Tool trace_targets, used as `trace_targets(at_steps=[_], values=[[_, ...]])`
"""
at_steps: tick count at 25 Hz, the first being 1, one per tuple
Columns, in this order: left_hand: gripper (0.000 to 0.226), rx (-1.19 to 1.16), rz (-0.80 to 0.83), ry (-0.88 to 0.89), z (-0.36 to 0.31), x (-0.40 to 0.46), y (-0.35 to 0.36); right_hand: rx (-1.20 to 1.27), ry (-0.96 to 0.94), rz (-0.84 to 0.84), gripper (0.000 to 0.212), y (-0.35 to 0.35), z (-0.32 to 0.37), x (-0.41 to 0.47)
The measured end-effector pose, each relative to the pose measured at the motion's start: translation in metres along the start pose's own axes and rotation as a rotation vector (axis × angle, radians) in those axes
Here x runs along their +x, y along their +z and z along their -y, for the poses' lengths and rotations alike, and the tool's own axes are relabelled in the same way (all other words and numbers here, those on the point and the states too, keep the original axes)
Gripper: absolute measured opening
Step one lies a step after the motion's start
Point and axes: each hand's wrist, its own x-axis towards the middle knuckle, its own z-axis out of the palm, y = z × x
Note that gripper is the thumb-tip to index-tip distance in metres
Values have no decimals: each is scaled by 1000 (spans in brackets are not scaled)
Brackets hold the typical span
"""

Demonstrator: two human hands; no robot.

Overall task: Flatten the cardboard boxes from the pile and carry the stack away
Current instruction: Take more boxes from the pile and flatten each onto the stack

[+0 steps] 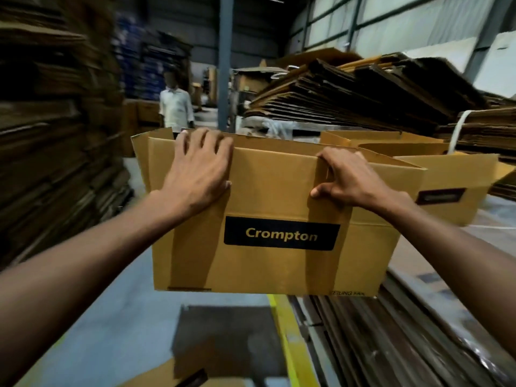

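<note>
I hold a tan cardboard box (268, 263) with a black "Crompton" label in front of me, above the floor, its top open. My left hand (198, 169) grips the upper left flap with the fingers over the rim. My right hand (349, 178) pinches the top edge of the near wall further right. A second box (444, 196) of the same kind stands just behind it to the right, on a low stack of flattened cardboard (405, 325).
Tall stacks of flat cardboard (55, 135) rise on the left. Another heap of flattened boxes (349, 90) lies behind on the right. A person in a white shirt (176, 107) stands in the aisle ahead. A yellow floor line (284, 331) runs below the box.
</note>
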Motion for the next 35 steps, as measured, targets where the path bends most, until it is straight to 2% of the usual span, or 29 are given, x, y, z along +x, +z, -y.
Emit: trace_targets(at_steps=[3, 5, 10, 14, 18, 21, 30, 35], values=[[70, 116, -112, 34, 1, -55, 0, 57, -80, 3, 70, 18, 32, 5], [64, 162, -105, 76, -8, -93, 6, 101, -128, 10, 71, 33, 51, 3], [84, 205, 151, -38, -37, -204, 20, 229, -206, 96, 67, 86, 99, -24], [87, 216, 341, -137, -41, -281, 15, 304, -247, 174, 60, 121, 131, -52], [87, 210, 496, -254, -42, -342, 11, 352, -312, 263, 68, 151, 171, -78], [85, 183, 546, -295, -42, -373, 10, 350, -341, 323, 73, 169, 195, -89], [85, 97, 680, -396, -29, -472, 11, 341, -385, 410, 70, 213, 275, -119], [86, 77, 691, -407, -5, -522, 47, 376, -344, 478, 74, 262, 310, -135]])
